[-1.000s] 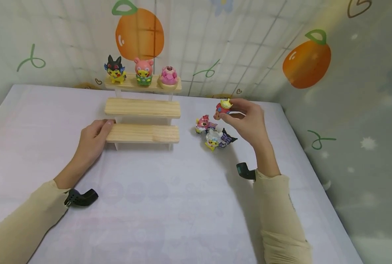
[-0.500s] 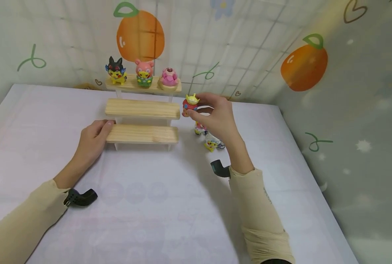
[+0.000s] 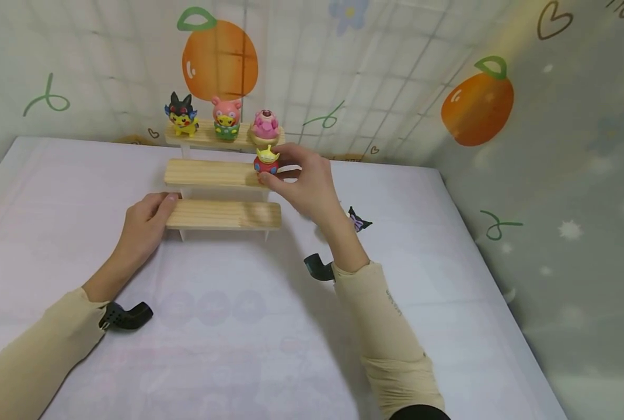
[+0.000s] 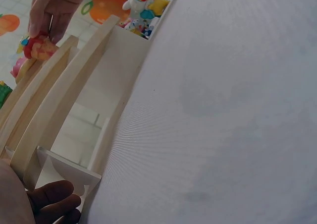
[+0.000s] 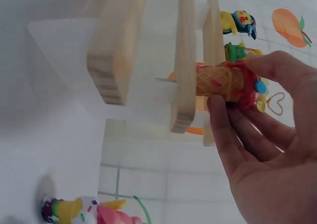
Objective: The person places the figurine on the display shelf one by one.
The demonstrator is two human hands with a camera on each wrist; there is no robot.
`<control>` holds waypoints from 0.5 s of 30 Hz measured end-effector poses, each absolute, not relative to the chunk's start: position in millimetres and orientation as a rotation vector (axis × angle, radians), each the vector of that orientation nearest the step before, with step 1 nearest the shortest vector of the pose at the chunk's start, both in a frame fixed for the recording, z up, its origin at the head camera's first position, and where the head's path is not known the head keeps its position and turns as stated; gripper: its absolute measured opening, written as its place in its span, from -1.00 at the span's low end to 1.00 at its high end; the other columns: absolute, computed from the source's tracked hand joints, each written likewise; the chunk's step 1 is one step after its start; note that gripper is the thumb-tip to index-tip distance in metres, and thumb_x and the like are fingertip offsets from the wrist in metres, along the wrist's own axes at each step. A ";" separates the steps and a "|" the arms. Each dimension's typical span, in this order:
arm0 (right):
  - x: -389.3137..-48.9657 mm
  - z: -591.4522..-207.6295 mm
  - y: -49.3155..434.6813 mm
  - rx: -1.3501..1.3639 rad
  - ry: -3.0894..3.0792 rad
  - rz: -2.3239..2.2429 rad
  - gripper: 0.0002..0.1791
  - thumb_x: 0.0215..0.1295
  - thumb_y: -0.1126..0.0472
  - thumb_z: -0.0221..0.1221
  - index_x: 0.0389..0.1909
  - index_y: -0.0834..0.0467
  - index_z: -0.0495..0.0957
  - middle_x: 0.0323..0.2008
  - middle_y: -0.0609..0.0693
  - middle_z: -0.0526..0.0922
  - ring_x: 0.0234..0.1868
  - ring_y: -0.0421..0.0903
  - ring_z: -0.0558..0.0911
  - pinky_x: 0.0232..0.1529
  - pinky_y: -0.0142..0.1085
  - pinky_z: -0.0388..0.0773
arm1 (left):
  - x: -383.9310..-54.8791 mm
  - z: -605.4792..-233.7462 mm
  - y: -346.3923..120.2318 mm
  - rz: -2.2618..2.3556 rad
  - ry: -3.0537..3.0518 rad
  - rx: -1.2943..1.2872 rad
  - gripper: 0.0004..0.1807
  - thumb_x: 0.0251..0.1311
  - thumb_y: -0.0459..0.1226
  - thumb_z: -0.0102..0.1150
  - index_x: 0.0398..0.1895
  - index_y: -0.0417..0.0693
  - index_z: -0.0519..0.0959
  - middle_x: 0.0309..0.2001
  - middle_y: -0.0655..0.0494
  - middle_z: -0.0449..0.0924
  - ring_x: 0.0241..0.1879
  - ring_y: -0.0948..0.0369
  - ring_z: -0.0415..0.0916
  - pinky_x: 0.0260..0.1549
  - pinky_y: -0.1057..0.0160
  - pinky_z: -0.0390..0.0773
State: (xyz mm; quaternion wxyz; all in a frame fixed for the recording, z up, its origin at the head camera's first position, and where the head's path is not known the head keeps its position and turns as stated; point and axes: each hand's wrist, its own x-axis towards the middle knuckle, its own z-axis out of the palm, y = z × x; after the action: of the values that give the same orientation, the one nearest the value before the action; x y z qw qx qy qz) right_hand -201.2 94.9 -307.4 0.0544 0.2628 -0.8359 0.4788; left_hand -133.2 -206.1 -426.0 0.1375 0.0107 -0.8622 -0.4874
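My right hand (image 3: 306, 181) pinches a small toy figurine (image 3: 266, 163) between thumb and fingers. It has a yellow horned head and a red body with blue spots; a waffle-cone base (image 5: 210, 82) shows in the right wrist view. That base stands right at the right end of the middle step (image 3: 206, 173) of a three-step wooden display stand (image 3: 222, 217). My left hand (image 3: 143, 227) grips the left end of the stand's lowest step, thumb along the top edge. In the left wrist view its fingers (image 4: 54, 194) curl beside the white side support.
Three figurines line the top step: a black-eared yellow one (image 3: 182, 119), a pink-hooded one (image 3: 226, 119) and a pink bear (image 3: 265, 125). Right of the stand, a black-and-purple figurine (image 3: 359, 220) shows past my right wrist; others nearby (image 4: 141, 6) appear in the left wrist view.
My right hand has carried the horned figurine leftward from above the loose figurines to the middle step's right end. My left hand has kept its grip on the stand.
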 end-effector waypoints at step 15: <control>-203.2 -317.4 60.4 0.823 -2.573 1.505 -0.53 0.23 0.31 0.50 0.15 0.23 0.65 -0.05 0.10 0.78 -0.05 -0.09 0.76 0.00 -0.34 0.71 | -134.0 -426.2 -206.3 -1.419 -2.495 0.032 -0.41 0.63 0.03 -0.10 0.16 -0.33 0.64 0.21 -0.32 0.64 0.22 -0.16 0.57 0.13 -0.03 0.43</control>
State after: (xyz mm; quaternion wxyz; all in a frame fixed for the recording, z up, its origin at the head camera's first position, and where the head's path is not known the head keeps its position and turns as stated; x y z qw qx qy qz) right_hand -203.2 60.4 -317.4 0.0244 0.2661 -0.8318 0.4865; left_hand -134.0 -206.3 -426.2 0.1352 0.0111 -0.8611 -0.4900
